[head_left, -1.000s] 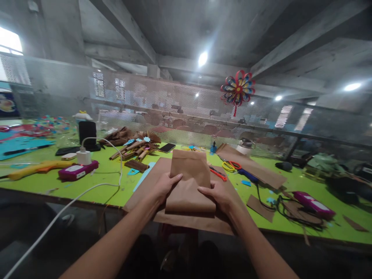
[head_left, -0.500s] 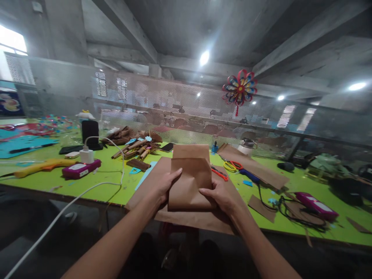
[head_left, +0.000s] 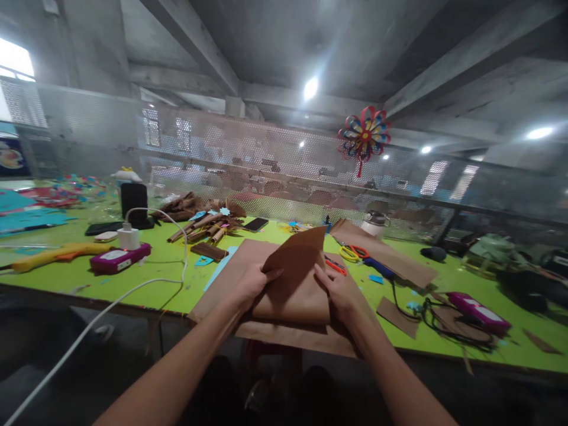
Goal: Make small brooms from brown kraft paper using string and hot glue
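Note:
A folded sheet of brown paper [head_left: 296, 278] lies on a larger brown sheet [head_left: 306, 337] at the near edge of the green table [head_left: 168, 269]. My left hand [head_left: 252, 284] grips the folded sheet's left edge, thumb on top. My right hand [head_left: 339, 290] holds its right edge and lifts the upper layer, so that a flap stands up in a point. Both hands are closed on the paper.
Red-and-yellow scissors [head_left: 350, 253] and an orange cutter [head_left: 332, 264] lie just right of the paper. A white charger and cable [head_left: 128, 236] sit on a pink device [head_left: 119, 258] to the left, beside a yellow glue gun [head_left: 53, 255]. Rolled brown paper pieces [head_left: 208, 226] lie behind. A mesh fence [head_left: 288, 171] backs the table.
The upper layer of the folded paper has been raised from flat into a tilted, pointed flap. My right hand moved up along the right edge; my left hand stayed on the left edge.

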`<state>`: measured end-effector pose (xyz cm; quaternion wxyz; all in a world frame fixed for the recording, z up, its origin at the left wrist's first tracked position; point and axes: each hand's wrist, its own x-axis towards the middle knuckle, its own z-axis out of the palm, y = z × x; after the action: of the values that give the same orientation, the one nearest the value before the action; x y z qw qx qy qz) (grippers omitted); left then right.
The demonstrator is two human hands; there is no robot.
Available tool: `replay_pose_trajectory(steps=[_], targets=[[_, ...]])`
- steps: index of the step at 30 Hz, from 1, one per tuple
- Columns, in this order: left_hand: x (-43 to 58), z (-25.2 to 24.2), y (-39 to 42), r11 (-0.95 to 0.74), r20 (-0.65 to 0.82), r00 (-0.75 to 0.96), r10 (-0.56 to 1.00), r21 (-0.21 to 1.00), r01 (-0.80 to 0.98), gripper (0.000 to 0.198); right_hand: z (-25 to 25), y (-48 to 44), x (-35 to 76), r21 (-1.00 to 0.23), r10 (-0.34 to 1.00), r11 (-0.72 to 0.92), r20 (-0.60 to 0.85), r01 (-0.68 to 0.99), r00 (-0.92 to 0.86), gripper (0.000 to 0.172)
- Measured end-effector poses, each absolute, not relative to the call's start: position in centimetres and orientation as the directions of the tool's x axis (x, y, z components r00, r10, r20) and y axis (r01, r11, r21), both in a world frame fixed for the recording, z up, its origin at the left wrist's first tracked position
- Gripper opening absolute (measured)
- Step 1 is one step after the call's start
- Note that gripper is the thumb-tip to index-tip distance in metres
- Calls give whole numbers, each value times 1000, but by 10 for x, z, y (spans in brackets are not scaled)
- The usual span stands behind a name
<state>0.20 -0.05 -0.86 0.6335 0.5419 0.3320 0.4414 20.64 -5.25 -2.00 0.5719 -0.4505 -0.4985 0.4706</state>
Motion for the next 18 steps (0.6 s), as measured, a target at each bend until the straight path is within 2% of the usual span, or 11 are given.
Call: replay_pose_trajectory(steps=[6, 11, 15, 18], targets=[[0, -3, -8, 120, -2, 492, 871, 970, -210, 50, -21, -49, 207, -980, 977, 193, 187, -51, 102, 32], [-2, -4, -7, 223, -59, 524, 850, 940, -257, 47, -13, -56, 205, -973, 972, 226, 223, -36, 78, 33], [-2, -5, -5, 224, -46, 508, 860, 929, -295, 42, -9, -60, 204, -964, 966, 260, 260, -57, 13, 34], [-2, -5, -6, 208, -30, 536, 844, 939, -275, 44, -8, -61, 204, -972, 974, 224, 226, -75, -20, 41]])
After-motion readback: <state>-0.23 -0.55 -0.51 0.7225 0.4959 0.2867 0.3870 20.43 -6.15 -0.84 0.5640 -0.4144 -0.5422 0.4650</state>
